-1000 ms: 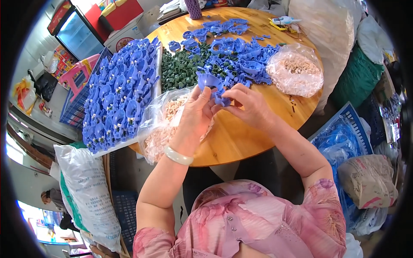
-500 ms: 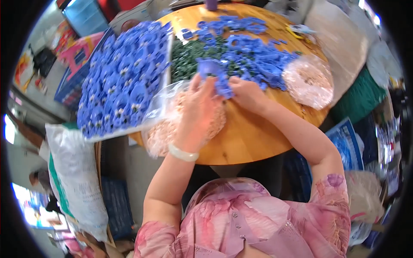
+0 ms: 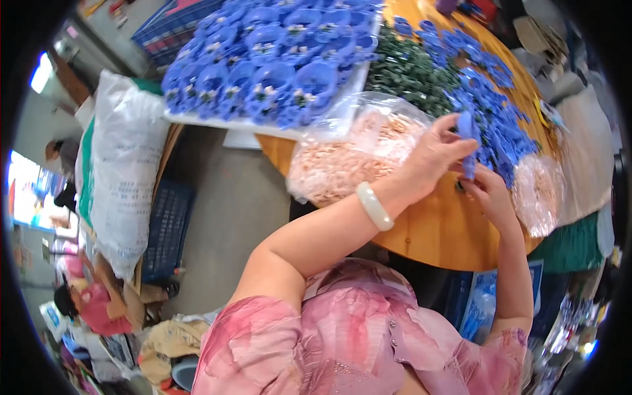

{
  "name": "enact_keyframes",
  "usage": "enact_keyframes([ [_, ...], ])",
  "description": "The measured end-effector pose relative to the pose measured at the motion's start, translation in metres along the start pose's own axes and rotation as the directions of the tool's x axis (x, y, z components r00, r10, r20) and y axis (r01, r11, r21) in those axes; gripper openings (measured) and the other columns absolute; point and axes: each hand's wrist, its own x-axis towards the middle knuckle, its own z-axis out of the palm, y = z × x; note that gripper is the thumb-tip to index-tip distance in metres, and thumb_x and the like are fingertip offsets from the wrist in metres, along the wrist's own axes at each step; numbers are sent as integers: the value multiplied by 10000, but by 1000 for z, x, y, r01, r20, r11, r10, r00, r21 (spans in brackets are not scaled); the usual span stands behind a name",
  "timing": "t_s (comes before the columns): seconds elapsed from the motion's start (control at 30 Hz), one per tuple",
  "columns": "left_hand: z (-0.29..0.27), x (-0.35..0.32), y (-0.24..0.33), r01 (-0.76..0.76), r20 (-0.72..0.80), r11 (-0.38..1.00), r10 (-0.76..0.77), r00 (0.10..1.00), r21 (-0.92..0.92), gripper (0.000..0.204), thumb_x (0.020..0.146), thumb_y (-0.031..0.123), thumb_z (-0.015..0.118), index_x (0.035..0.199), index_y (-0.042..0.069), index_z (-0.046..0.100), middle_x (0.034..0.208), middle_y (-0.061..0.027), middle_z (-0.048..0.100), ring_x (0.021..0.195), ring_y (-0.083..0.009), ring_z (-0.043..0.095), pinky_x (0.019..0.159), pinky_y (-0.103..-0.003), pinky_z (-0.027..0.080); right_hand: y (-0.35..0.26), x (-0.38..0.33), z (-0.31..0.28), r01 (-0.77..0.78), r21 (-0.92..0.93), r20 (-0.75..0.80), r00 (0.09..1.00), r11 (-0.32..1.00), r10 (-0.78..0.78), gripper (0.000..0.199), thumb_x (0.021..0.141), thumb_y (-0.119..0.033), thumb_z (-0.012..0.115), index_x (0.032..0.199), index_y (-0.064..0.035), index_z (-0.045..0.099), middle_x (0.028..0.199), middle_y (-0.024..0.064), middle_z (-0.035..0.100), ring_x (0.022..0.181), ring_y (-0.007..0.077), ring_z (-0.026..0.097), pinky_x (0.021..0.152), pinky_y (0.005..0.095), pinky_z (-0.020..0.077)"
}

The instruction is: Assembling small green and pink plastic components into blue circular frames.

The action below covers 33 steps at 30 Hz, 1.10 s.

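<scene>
Over the right part of the round table, my left hand (image 3: 431, 157), wearing a pale bangle, pinches a blue artificial flower petal piece (image 3: 467, 146) held on edge. My right hand (image 3: 488, 194) is closed just below it, with a small dark green piece (image 3: 459, 186) at its fingertips. Behind the hands lie a heap of loose blue petal pieces (image 3: 490, 118) and a pile of small dark green pieces (image 3: 411, 69). Left of these, a white board (image 3: 227, 122) carries rows of blue flowers (image 3: 270, 82) with pale centres.
A clear bag of small peach-coloured pieces (image 3: 355, 155) lies by my left forearm, and another such bag (image 3: 538, 191) sits right of my right hand. The wooden table (image 3: 434, 230) curves towards me. A stuffed white sack (image 3: 125, 171) and blue crate (image 3: 168, 227) stand left. A seated person (image 3: 99, 306) is beyond.
The view has swung left, so the table appears further right. The blue petal piece, earlier low between both hands, is now turned on edge in my left hand's pinch.
</scene>
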Motion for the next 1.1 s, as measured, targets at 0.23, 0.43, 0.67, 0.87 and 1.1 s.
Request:
enact_keyframes([
  [0.23,-13,0,14,22,-55,999,-20,998,35,326,855,96,615,1167,71,523,921,-28,612,771,-120,605,645,-273,521,5,0,6,76,151,-76,995,986,-65,151,864,-76,579,996,-14,618,866,41,554,654,97,540,587,226,433],
  [0.43,-12,0,10,86,-65,996,-86,994,-5,353,865,98,611,1201,73,506,965,-48,626,834,-161,626,683,-303,540,0,-18,2,66,97,-177,983,993,-48,153,810,-103,646,946,-45,607,891,68,564,734,176,575,665,279,467],
  [0.67,-10,-2,5,106,-2,993,-106,994,-55,370,877,63,577,1234,62,475,1020,-78,625,904,-188,629,722,-313,547,11,-14,15,253,-375,-181,923,892,-338,166,775,-131,680,897,-44,610,855,73,562,745,231,585,645,303,480],
  [0.87,-8,-5,4,161,81,984,-155,985,-78,397,884,83,569,1264,63,454,1118,-112,598,954,-198,623,791,-325,545,-25,-25,-8,264,66,-559,809,962,-183,112,755,22,675,848,-20,629,870,59,586,723,145,574,616,236,469],
  [1.1,-2,-11,5,198,143,976,-184,973,-95,498,855,59,603,1316,63,414,1161,-114,572,965,-186,614,797,-315,546,-50,-21,-2,402,-308,-500,702,862,-506,182,688,-35,717,840,-66,622,859,52,595,809,240,593,678,315,496],
])
